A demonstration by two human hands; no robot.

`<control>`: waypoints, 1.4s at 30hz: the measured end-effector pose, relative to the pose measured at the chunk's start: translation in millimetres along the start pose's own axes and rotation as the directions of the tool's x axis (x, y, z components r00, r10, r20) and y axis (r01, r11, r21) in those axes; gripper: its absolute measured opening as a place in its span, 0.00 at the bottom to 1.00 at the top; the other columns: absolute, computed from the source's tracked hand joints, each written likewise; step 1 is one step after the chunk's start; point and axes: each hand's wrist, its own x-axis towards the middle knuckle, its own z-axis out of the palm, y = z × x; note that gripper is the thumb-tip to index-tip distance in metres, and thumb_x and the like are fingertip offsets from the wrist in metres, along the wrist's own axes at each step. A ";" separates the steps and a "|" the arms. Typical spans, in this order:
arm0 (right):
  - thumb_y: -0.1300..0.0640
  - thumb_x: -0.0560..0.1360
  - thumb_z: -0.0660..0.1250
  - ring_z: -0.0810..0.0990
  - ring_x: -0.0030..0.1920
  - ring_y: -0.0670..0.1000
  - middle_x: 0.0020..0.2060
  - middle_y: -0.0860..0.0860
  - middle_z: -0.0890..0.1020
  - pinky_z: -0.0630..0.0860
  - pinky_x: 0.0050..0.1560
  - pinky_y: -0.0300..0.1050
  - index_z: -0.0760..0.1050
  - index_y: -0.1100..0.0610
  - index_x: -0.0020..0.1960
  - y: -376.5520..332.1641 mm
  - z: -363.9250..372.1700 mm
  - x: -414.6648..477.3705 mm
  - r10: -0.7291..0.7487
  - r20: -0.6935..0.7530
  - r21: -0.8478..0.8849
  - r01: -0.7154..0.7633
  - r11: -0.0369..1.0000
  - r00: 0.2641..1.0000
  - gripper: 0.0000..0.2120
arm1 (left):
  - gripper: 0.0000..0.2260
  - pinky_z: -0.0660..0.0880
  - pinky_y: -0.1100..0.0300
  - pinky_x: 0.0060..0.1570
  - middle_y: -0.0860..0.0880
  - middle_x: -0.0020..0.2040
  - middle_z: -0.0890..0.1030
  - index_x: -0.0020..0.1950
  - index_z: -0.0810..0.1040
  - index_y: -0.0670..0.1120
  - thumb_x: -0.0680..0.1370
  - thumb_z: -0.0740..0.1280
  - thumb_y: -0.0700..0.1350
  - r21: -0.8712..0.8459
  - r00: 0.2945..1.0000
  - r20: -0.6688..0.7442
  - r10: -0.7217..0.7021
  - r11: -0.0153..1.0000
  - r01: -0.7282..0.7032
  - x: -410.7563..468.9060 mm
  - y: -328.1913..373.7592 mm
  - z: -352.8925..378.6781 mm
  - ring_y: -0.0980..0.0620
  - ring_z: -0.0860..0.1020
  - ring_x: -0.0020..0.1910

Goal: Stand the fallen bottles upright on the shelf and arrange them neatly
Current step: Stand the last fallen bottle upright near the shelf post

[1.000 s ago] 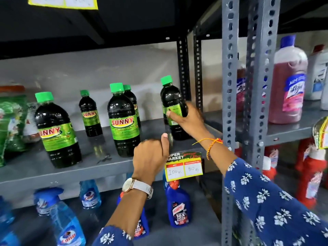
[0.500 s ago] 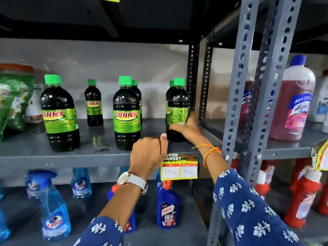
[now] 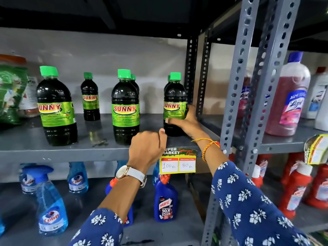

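Several dark Sunny bottles with green caps stand upright on the grey shelf (image 3: 53, 153). My right hand (image 3: 186, 121) grips the rightmost bottle (image 3: 174, 96) low on its body; it stands upright at the shelf's right end, with another bottle hidden close behind it. My left hand (image 3: 147, 148) is a closed fist resting on the shelf's front edge, holding nothing. A large bottle (image 3: 126, 107) stands in the middle with one behind it, a small bottle (image 3: 90, 98) sits further back, and another large bottle (image 3: 55, 107) stands at the left.
A green packet (image 3: 10, 93) lies at the shelf's far left. A yellow price tag (image 3: 177, 164) hangs from the front edge. Blue spray bottles (image 3: 51, 205) and a Harpic bottle (image 3: 166, 203) fill the shelf below. Grey slotted posts (image 3: 236, 86) separate a neighbouring rack with a pink bottle (image 3: 289, 96).
The rightmost bottle went from tilted in my right hand to standing upright on the shelf, its label turned to the front. My left fist stayed on the shelf edge.
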 end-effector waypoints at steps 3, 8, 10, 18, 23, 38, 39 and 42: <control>0.63 0.64 0.76 0.78 0.54 0.54 0.52 0.54 0.78 0.73 0.57 0.48 0.63 0.57 0.59 2.8 -0.9 1.3 -0.004 -0.012 0.007 0.005 1.000 1.000 0.30 | 0.22 0.56 0.61 0.25 0.43 0.19 0.72 0.21 0.59 0.46 0.76 0.56 0.46 -0.005 1.000 -0.002 0.003 1.000 -0.003 -0.4 0.1 0.4 0.41 0.69 0.18; 0.63 0.66 0.72 0.75 0.51 0.50 0.46 0.46 0.76 0.70 0.52 0.43 0.64 0.53 0.58 3.0 -2.0 0.7 -0.021 0.007 0.015 0.021 1.000 1.000 0.26 | 0.22 0.57 0.60 0.25 0.44 0.20 0.72 0.22 0.57 0.46 0.76 0.55 0.47 -0.006 1.000 0.013 0.002 1.000 -0.002 -0.3 -0.8 0.3 0.41 0.69 0.20; 0.62 0.65 0.74 0.75 0.49 0.47 0.46 0.44 0.76 0.70 0.49 0.40 0.64 0.54 0.60 1.9 -2.1 -0.9 -0.025 0.018 0.034 0.024 0.999 1.000 0.28 | 0.22 0.58 0.59 0.25 0.43 0.21 0.73 0.22 0.58 0.46 0.76 0.54 0.48 -0.008 1.000 0.015 0.000 1.000 0.000 -0.3 -1.4 0.4 0.41 0.69 0.20; 0.63 0.62 0.77 0.77 0.48 0.48 0.45 0.46 0.78 0.73 0.54 0.45 0.66 0.53 0.57 2.2 -1.2 -1.7 -0.031 0.014 0.019 0.031 0.999 0.999 0.29 | 0.21 0.54 0.61 0.25 0.44 0.20 0.72 0.22 0.60 0.45 0.76 0.55 0.47 0.000 1.000 -0.003 -0.017 1.000 0.017 1.7 -1.2 1.4 0.46 0.61 0.20; 0.59 0.62 0.76 0.78 0.53 0.53 0.49 0.50 0.80 0.74 0.55 0.48 0.67 0.51 0.56 -3.6 -4.1 -6.6 -0.026 0.019 -0.053 0.027 0.998 0.999 0.27 | 0.21 0.55 0.60 0.26 0.42 0.21 0.74 0.22 0.62 0.45 0.76 0.56 0.47 -0.001 0.999 0.010 -0.049 0.999 0.049 2.1 0.6 -1.6 0.45 0.64 0.21; 0.62 0.66 0.73 0.79 0.44 0.37 0.44 0.41 0.81 0.72 0.43 0.30 0.70 0.43 0.49 -15.5 -20.3 -45.6 -0.045 0.065 0.025 0.043 0.999 0.997 0.20 | 0.24 0.59 0.59 0.27 0.48 0.22 0.69 0.21 0.59 0.45 0.78 0.55 0.46 -0.037 0.992 0.095 -0.078 0.996 0.082 2.2 2.7 -8.6 0.46 0.66 0.22; 0.62 0.66 0.73 0.79 0.44 0.37 0.44 0.41 0.81 0.72 0.43 0.30 0.70 0.44 0.48 -15.1 -20.5 -45.6 -0.048 0.064 0.029 0.046 0.998 0.997 0.19 | 0.24 0.59 0.59 0.27 0.47 0.22 0.70 0.21 0.59 0.45 0.78 0.55 0.46 -0.041 0.992 0.095 -0.078 0.996 0.082 2.0 2.6 -8.5 0.46 0.66 0.22; 0.63 0.66 0.73 0.80 0.45 0.40 0.44 0.43 0.82 0.74 0.45 0.32 0.71 0.45 0.48 -13.6 -21.0 -46.1 -0.054 0.073 0.044 0.051 0.998 0.996 0.19 | 0.23 0.61 0.59 0.27 0.42 0.24 0.76 0.22 0.62 0.44 0.78 0.56 0.46 -0.036 0.994 0.079 -0.080 0.996 0.083 0.9 1.8 -7.2 0.44 0.67 0.23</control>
